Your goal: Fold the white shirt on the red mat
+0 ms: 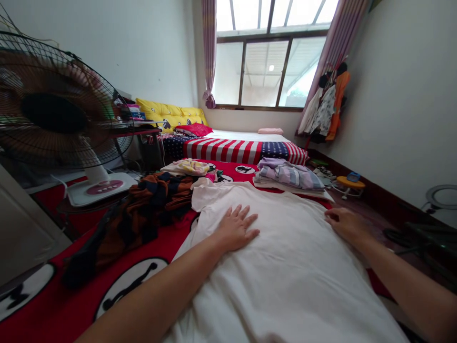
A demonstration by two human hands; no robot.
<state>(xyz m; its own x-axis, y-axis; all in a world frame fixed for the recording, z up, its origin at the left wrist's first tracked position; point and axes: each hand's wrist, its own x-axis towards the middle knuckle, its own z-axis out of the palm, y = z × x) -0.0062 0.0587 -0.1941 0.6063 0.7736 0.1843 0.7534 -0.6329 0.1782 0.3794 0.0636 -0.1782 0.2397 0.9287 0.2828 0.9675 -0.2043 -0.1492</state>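
Note:
A white T-shirt (282, 257) lies spread out on a red cover, its collar end away from me and one short sleeve showing at the left. My left hand (236, 229) rests flat on its upper left part, fingers spread. At the shirt's right edge, my right hand (344, 223) is closed, with thumb and fingers pinched on the cloth near the shoulder. The right sleeve is not plainly visible. Soft wrinkles run through the lower part of the shirt.
Left of the shirt is a heap of orange-and-black clothing (153, 205). Beyond it sits a yellow-and-white garment (187, 166). Folded clothes (289, 174) are stacked past the shirt's far right. A large fan (60, 109) stands at the left, and a bed (228, 150) below the window.

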